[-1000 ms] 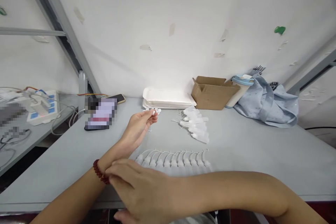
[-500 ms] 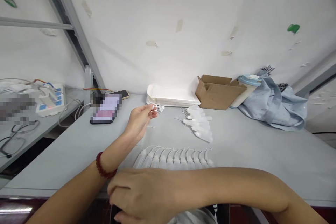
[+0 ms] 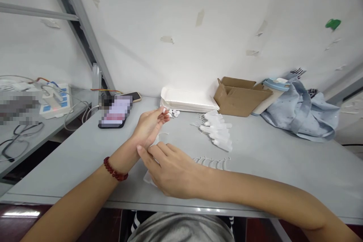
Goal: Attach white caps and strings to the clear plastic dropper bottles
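My left hand (image 3: pixel 150 126), with a red bead bracelet at its wrist, pinches a small white piece (image 3: pixel 164 110) between thumb and finger. Just right of it lie more small white pieces (image 3: pixel 176 114). My right hand (image 3: pixel 172 168) reaches across in front, its fingertips at the left wrist; its fingers are bent, and whether they hold anything is hidden. Under and behind it is a row of translucent items with thin white strings (image 3: pixel 212 162), mostly covered by the hand and forearm. A fanned pile of similar translucent white pouches (image 3: pixel 217 130) lies farther back.
Along the wall stand a stack of white envelopes (image 3: pixel 188 99), an open cardboard box (image 3: pixel 241 100), a blue-lidded cup (image 3: pixel 269 96) and a light blue cloth bag (image 3: pixel 303 115). Two phones (image 3: pixel 116 112) lie at the left. A power strip (image 3: pixel 56 102) and cables are on the side table.
My right hand has moved up and forward from the table's front edge to the left wrist, now covering much of the row. My left hand still pinches the white piece; the view has shifted slightly.
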`<action>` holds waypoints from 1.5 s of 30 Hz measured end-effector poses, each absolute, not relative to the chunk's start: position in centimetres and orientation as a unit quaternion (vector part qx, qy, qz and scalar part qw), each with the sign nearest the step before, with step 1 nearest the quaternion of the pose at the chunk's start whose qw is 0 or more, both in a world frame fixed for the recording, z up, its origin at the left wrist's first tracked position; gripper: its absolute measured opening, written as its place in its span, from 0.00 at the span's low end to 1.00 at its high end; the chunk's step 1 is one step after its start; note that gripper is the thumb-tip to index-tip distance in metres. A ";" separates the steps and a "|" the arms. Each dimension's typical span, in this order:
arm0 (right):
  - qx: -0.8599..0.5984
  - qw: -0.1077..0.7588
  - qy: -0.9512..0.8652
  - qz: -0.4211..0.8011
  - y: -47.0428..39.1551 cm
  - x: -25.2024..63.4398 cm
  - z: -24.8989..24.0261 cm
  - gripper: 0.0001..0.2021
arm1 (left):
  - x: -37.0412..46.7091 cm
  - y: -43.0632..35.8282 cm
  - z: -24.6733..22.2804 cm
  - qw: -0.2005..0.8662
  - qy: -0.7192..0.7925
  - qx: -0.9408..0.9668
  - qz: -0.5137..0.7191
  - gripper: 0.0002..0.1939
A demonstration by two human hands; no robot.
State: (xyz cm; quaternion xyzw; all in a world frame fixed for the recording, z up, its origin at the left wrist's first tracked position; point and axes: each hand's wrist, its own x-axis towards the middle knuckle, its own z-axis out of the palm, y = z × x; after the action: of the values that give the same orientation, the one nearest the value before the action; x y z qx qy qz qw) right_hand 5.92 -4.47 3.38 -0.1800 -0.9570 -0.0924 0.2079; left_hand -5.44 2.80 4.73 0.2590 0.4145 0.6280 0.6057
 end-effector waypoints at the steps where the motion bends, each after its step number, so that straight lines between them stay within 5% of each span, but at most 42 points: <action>1: -0.179 0.206 -0.957 -0.103 -4.5 5.9 3.2 0.22 | -5.5 2.8 4.7 0.606 0.413 0.258 0.629 0.06; 19: -0.182 0.211 -0.950 -0.142 -4.6 5.8 3.1 0.22 | -5.2 2.6 5.0 0.614 0.412 0.240 0.629 0.08; 33: -0.137 0.128 -0.979 -0.083 -5.3 5.4 3.2 0.27 | -5.3 2.7 4.4 0.625 0.400 0.235 0.628 0.07; 45: -0.176 0.177 -0.964 -0.091 -5.2 5.5 3.1 0.28 | -5.3 2.7 4.7 0.628 0.408 0.206 0.630 0.09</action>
State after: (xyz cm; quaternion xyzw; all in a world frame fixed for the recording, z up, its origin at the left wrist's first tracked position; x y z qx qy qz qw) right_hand 5.45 -5.16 3.15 -0.1757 -0.9641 -0.0905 0.1774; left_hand -5.28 2.67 4.74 0.2060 0.4079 0.6299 0.6280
